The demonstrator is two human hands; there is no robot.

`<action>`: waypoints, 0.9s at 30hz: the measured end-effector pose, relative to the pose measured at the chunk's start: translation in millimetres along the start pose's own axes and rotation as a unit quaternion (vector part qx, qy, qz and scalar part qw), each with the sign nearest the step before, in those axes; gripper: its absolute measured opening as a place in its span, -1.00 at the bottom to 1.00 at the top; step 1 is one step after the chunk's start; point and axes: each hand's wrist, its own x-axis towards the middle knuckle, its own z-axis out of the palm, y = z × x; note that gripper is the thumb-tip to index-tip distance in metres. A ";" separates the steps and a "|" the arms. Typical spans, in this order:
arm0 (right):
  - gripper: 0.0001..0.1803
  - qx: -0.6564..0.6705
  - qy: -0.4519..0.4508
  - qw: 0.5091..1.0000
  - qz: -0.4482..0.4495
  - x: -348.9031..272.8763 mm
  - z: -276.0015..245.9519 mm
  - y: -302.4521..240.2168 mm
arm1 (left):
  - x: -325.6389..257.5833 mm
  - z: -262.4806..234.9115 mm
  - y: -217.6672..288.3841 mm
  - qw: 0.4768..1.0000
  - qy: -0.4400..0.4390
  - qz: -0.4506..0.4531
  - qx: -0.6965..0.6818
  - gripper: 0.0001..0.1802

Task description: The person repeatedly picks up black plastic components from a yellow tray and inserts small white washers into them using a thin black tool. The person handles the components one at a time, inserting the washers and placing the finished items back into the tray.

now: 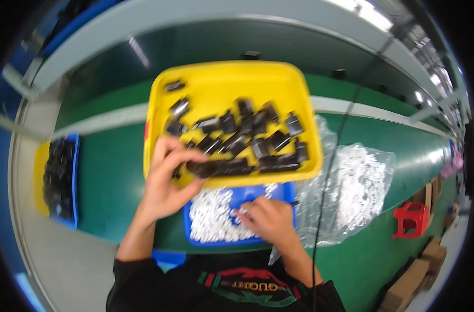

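A yellow tray holds several glossy black block-shaped plastic parts. At its near left corner my left hand is closed, thumb and fingers pinching a black plastic part, partly hidden by the fingers. Just below the yellow tray lies a blue tray with a heap of small white pieces, some of them ring-like. My right hand reaches into that blue tray, its fingers curled together and pointing down at the white pieces. Whatever sits between those fingertips is too small to make out.
A clear plastic bag full of white pieces lies to the right on the green table. On the left stands a blue and yellow bin of black parts. A red stool and cardboard boxes are on the floor at right.
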 end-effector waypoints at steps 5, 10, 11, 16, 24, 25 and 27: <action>-0.68 0.017 0.002 1.000 0.024 3.1 -1.0 -4.5 | -22.3 4.6 -7.6 0.990 0.014 -0.040 -0.138 -0.53; -0.61 0.085 0.031 0.994 0.057 21.9 -25.5 -23.2 | -30.1 2.8 -9.1 0.993 -0.012 -0.010 -0.119 -0.53; -0.57 0.120 0.029 0.990 0.062 29.0 -32.1 -30.0 | -31.9 5.5 -6.7 0.987 -0.018 -0.043 -0.151 -0.53; -0.58 0.160 0.035 0.986 0.013 66.0 -45.2 -50.3 | -32.9 15.9 -3.9 0.979 -0.058 -0.005 -0.196 -0.48; -0.48 0.113 0.005 0.994 0.008 66.6 -28.7 -46.6 | -42.1 24.2 -6.9 0.959 -0.078 0.008 -0.271 -0.45; -0.47 0.118 0.009 0.993 0.007 66.1 -27.7 -46.5 | -42.8 23.9 -7.0 0.958 -0.073 0.009 -0.278 -0.45; -0.44 0.124 0.013 0.992 0.005 64.8 -26.0 -45.7 | -42.1 22.9 -5.8 0.959 -0.070 0.019 -0.274 -0.46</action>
